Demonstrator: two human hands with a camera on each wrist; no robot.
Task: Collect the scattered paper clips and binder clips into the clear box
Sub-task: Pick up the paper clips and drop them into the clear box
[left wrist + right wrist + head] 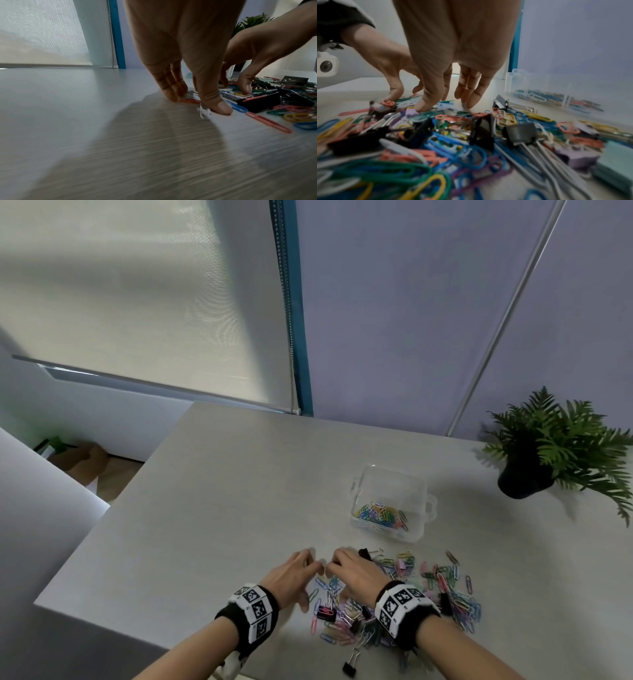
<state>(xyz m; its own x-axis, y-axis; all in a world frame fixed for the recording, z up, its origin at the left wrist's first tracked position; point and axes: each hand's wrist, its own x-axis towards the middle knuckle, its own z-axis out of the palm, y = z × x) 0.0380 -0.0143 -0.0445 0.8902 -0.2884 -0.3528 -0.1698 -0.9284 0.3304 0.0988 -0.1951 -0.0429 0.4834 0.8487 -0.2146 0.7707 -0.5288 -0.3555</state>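
**Inspector:** State of the hands?

**Assessor:** Both are down at the left edge of the scattered clips [394,601] on the table [222,491]. The left hand [291,578] has its fingertips [171,96] and thumb pressed to the surface, with a red paper clip [188,100] and a white one between them. The fingers are narrow and drawing together. Whether anything is actually gripped, I cannot tell, since the wrist view is blurred. The right hand [352,571] has its fingers loosely spread and pointing down. Its thumb touches clips in the pile, but nothing is visibly held.

**Inspector:** And the container?

**Assessor:** The clear box [390,501] stands open, beyond and to the right of the hands. It is apart from the pile and already holds a layer of coloured paper clips. I judge the task well short of done, as most of the items remain on the table.

**Inspector:** Recommendation for this step?

**Assessor:** Sweep the two hands towards each other to bunch the clips, then lift with the fingers cupped beneath. Single flat clips resist pinching on a smooth top. The black binder clips [481,129] are bulkier and tangled among the wire clips, so they may drag neighbours along or shed them in transit.

**Inspector:** Obstructions?

**Assessor:** None lies between the pile and the box. A potted plant [551,446] stands well to the right. One binder clip [351,662] lies close to the near table edge and could be knocked off.
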